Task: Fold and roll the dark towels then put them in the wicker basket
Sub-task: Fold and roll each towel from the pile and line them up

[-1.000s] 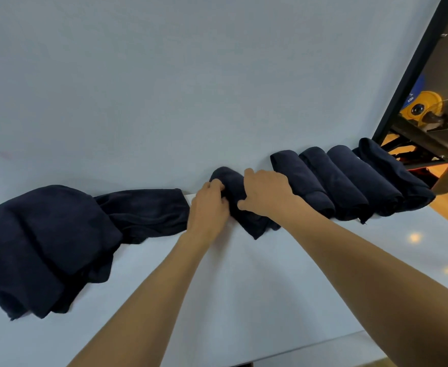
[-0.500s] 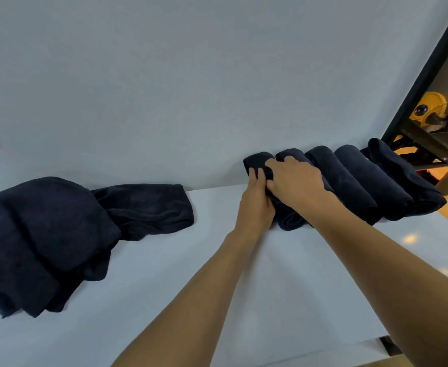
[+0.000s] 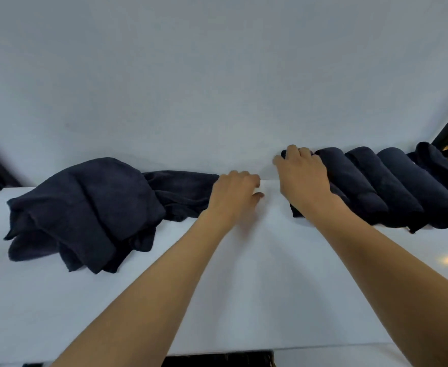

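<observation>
White table (image 3: 244, 287) against pale wall (image 3: 217, 75). Loose dark towels (image 3: 85, 207) are heaped far left, long axis left-right, tail end just left of left hand (image 3: 233, 200), the nearer one; its fingers are loosely curled, holding nothing. Right hand (image 3: 302, 176) lies flat, fingers spread, on the leftmost of the rolled towels (image 3: 376, 186) far right.

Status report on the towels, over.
Left grip empty, beside loose towel pile. Right grip rests on leftmost roll. Wicker basket not in view. Nothing in the way.
</observation>
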